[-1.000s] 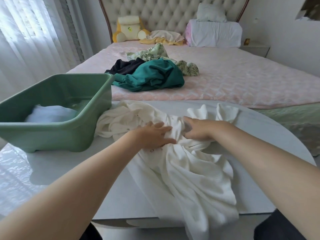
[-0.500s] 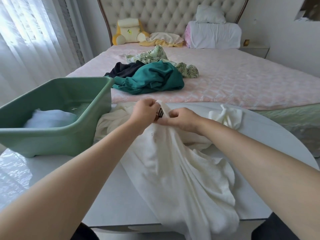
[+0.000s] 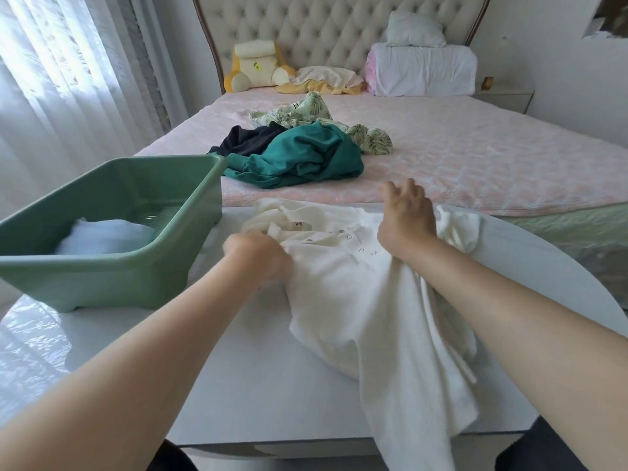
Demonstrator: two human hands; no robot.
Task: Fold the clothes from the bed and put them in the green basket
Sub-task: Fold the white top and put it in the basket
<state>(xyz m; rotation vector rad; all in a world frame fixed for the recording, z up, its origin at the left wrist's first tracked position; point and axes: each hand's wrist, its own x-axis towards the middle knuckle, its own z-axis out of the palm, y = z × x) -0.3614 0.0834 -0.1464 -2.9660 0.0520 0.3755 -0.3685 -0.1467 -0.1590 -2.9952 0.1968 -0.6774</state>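
Clothes (image 3: 299, 158) are lying heaped on the bed (image 3: 475, 158), well beyond the table's far edge: a teal piece (image 3: 306, 154) on top, with a dark one (image 3: 248, 141) and a leaf-print one (image 3: 299, 113) behind it. Nearer you, the table (image 3: 255, 385) is carrying the white shirt (image 3: 356, 283). Its long axis is running straight away from you, with the collar (image 3: 299, 229) pointing toward the bed and the hem (image 3: 407, 450) hanging off the near edge. The green basket (image 3: 102, 263) is sitting on the table just beside the shirt, to its left, holding a folded white piece (image 3: 102, 234). Your left hand (image 3: 258, 256) is curling its fingers into the cloth by the collar and gripping it. Your right hand (image 3: 406, 219) is resting its heel on the opposite shoulder, fingers lifted and spread, holding nothing. I judge you are squaring the shirt for folding. Your left hand is nearer the basket.
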